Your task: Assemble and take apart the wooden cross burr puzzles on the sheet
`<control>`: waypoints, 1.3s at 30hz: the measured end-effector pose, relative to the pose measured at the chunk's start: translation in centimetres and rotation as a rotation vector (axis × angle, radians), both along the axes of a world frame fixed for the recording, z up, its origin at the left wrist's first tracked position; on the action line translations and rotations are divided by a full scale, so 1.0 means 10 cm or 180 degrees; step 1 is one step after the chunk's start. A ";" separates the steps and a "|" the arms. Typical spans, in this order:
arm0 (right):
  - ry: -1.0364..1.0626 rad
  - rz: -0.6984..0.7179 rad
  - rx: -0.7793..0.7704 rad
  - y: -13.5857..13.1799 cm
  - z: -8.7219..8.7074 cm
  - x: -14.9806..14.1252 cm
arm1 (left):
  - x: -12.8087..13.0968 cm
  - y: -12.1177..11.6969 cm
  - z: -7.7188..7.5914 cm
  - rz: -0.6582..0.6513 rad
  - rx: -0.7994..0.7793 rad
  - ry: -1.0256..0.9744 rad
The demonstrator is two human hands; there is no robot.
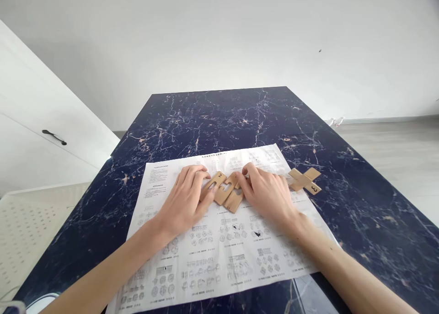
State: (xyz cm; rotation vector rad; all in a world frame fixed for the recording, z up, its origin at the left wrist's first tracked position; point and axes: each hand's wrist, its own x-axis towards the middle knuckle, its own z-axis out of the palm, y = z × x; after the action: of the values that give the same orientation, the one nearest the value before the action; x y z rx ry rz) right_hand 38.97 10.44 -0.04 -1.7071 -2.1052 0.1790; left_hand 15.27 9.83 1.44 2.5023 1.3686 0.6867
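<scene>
Flat wooden puzzle pieces with cut-out slots lie side by side on a printed instruction sheet (206,259), between my two hands. My left hand (181,202) has its thumb and index finger closed around the edge of the puzzle piece marked 2 (220,175). My right hand (269,190) curls over the right end of the row, its thumb and fingers on a slotted wooden puzzle piece (233,202); part of that end is hidden under the fingers. To the right of this hand lies a cross of wooden pieces (303,180), one marked 3.
The dark blue marble-patterned table (219,117) reaches back towards a pale wall. A white cabinet with a black handle (54,136) stands at left, above a perforated cream surface (30,231). Part of a round white-rimmed object (43,302) shows at the lower left.
</scene>
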 end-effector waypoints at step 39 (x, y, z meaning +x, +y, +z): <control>0.1860 0.0731 0.0068 -0.02 0.04 -0.09 | -0.20 0.24 -0.03 0.0177 -0.0424 0.0349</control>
State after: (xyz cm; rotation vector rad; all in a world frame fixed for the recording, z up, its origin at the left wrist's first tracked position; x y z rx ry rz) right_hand 38.10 10.23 0.39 -1.1993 -1.8315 0.6367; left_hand 13.28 12.22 1.13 2.4373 1.4742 0.4582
